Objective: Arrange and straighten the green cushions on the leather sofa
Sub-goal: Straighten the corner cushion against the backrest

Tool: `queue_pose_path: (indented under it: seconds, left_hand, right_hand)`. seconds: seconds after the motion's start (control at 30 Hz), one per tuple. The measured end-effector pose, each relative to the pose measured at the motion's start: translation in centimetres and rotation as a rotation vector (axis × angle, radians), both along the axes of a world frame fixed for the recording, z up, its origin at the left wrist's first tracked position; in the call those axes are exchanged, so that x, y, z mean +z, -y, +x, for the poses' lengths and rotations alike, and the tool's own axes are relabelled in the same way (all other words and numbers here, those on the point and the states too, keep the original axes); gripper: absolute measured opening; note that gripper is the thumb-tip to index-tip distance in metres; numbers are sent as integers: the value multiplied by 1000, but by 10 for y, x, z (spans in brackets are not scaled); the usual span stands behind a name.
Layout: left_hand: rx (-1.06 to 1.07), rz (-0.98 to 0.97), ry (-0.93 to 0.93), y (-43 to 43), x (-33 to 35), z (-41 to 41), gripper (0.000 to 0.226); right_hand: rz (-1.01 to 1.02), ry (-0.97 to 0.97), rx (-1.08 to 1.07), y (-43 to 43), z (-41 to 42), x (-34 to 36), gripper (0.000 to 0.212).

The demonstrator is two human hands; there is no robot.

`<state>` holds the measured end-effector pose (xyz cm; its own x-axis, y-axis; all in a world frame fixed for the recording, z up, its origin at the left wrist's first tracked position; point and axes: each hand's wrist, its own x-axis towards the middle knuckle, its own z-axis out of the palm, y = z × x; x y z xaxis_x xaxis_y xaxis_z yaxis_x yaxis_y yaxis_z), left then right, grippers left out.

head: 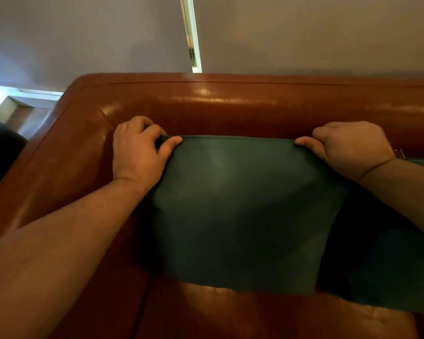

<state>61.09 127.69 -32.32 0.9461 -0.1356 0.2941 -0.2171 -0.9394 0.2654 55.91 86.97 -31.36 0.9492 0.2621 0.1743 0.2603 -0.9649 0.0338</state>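
A dark green cushion (240, 211) stands against the backrest of the brown leather sofa (206, 104). My left hand (140, 152) pinches its top left corner, thumb on the front face. At the top right corner my right hand (348, 148) grips the same way. The cushion's top edge runs straight between both hands. A second green cushion (382, 270) lies in shadow to the right, partly behind the first one and under my right forearm.
The sofa's left armrest (47, 172) curves round beside my left arm. The seat (206, 314) shows below the cushions. Behind the sofa hang grey blinds (83, 33) with a bright gap and a bead chain (191, 40). A dark object (0, 152) sits at far left.
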Motion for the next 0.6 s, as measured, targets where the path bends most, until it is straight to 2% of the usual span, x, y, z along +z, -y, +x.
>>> queue_pose_path:
  seconds: [0.07,0.13,0.2,0.27,0.33,0.43,0.6]
  left_hand:
    - [115,-264,-19,-9,-7,-5,43]
    - [277,-671,-122,-13,-12,-19,55]
    - [318,-1114,-349,-13,-21,-42,62]
    - [285,-1357,-568,-15,-34,-63,66]
    - [270,-1403,-598,-14,-43,-75,56]
    - [296,-1326,-455,-8,-47,-77,22]
    - [365,-1237,-342,4,-48,-79,31]
  right_hand:
    - [-6,-13,-20,-4,2,1,51]
    - [0,-27,-42,-6,1,0,52]
    - [29,-8,-77,-7,-2,-3,52]
    - [138,-7,-188,-12,-6,-6,55]
    - [259,-26,-308,-17,-8,-9,55]
    - [307,3,-329,-21,-10,-9,61]
    - [246,66,-422,-22,-6,0,68]
